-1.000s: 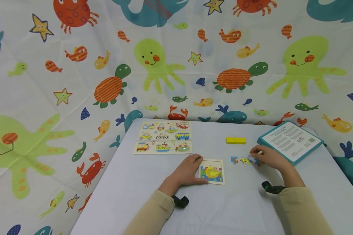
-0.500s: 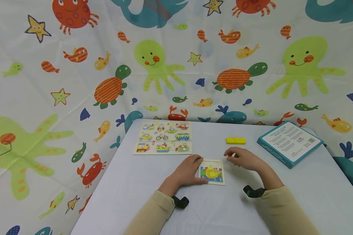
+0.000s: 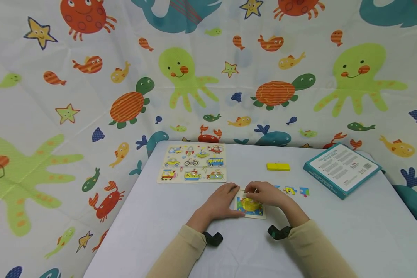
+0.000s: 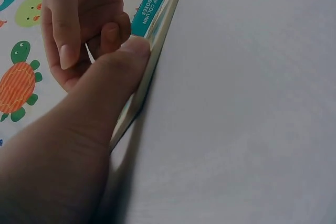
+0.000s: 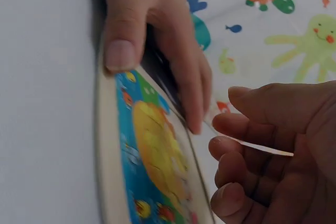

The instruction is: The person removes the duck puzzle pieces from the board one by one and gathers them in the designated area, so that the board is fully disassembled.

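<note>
A small wooden jigsaw puzzle (image 3: 253,211) with a yellow duck picture lies flat on the table. My left hand (image 3: 219,202) holds its pale frame at the left, the thumb on the near rim and the fingers along the far one. Above the puzzle's far part hovers my right hand (image 3: 270,194), fingers loosely curled. In the right wrist view this hand (image 5: 278,145) shows a gap between thumb and index finger, with nothing visible in it. Loose jigsaw pieces, among them a yellow one (image 3: 290,190) and a blue one (image 3: 304,191), lie right of the puzzle; another is partly hidden by my right hand.
A yellow block (image 3: 278,166) lies behind the loose pieces. At the right stands a teal-edged box (image 3: 344,170) with printed text. A wooden vehicle puzzle board (image 3: 192,164) lies at the back left. A sea-animal cloth (image 3: 208,77) hangs behind the white table (image 3: 153,216).
My right hand has moved left from the loose pieces to above the duck puzzle, uncovering pieces that it hid half a second ago. The left hand has stayed on the frame.
</note>
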Tool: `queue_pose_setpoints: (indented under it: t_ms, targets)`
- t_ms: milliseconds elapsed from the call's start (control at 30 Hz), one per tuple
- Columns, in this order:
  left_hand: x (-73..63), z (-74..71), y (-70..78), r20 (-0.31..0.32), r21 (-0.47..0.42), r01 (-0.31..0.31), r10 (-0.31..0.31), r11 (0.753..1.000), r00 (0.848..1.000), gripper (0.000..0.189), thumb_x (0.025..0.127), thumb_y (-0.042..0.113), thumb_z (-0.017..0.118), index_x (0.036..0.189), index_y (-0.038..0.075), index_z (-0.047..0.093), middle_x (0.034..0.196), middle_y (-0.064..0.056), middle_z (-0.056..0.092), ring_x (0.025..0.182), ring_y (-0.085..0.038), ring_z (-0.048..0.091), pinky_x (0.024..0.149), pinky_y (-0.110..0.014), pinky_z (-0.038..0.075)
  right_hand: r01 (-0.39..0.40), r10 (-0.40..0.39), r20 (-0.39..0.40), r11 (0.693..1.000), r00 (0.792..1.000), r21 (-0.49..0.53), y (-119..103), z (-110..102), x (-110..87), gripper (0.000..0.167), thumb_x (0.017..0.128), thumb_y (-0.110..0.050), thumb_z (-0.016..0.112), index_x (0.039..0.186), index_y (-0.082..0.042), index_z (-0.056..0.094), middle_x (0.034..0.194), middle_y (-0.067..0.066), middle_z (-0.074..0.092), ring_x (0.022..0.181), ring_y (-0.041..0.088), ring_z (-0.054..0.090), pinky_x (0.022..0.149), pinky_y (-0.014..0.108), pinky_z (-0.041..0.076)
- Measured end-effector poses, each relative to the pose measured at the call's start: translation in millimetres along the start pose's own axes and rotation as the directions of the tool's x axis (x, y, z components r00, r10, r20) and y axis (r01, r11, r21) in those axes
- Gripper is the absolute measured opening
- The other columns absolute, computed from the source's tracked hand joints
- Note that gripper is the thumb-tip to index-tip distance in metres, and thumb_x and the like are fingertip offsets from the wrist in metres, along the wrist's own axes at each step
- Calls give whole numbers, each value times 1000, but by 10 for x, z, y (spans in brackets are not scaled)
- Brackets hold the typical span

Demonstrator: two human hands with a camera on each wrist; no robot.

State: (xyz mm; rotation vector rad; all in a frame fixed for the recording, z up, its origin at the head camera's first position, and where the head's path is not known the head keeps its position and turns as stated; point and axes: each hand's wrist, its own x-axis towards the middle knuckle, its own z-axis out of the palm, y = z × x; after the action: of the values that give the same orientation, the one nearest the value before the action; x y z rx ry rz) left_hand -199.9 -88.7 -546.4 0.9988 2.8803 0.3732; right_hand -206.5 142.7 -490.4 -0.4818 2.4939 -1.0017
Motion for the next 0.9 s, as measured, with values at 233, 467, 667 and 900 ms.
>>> queue_pose_setpoints:
  t_ms: [233, 467, 667, 900]
  targets:
    - [15, 32, -19, -14, 5, -17, 17, 1000, 1000, 105, 77, 87, 45, 155, 17, 34, 155, 2, 35, 147, -17, 29, 123, -36, 28, 19, -19, -7, 1000, 1000, -23, -15, 138, 93, 14, 93, -27, 67, 104, -18, 68, 87, -3, 60, 81, 16, 53, 71, 30, 45]
    - [24, 42, -28, -10, 5, -17, 17, 1000, 1000, 106, 77, 88, 44, 155, 17, 34, 155, 2, 35, 147, -16, 29, 123, -36, 27, -2, 2, -12, 1000, 1000, -28, 21, 203, 138, 14, 92, -25, 70, 104, -17, 67, 85, -2, 59, 78, 15, 53, 67, 28, 45]
    - [29, 46, -32, -1, 0, -10, 10, 1000, 1000, 105, 77, 88, 45, 155, 18, 33, 156, 3, 34, 148, -16, 27, 123, -36, 26, -23, 22, -33, 999, 999, -40, 29, 265, 171, 11, 91, -23, 71, 100, -18, 68, 81, -1, 58, 76, 15, 53, 67, 29, 44]
    - [20, 49, -33, -1, -1, -3, 3, 1000, 1000, 104, 78, 86, 46, 155, 17, 34, 156, 3, 34, 148, -16, 27, 123, -36, 26, -8, 4, -44, 996, 999, -90, 43, 314, 188, 12, 87, -12, 72, 96, -18, 66, 81, -3, 59, 76, 15, 52, 67, 28, 45]
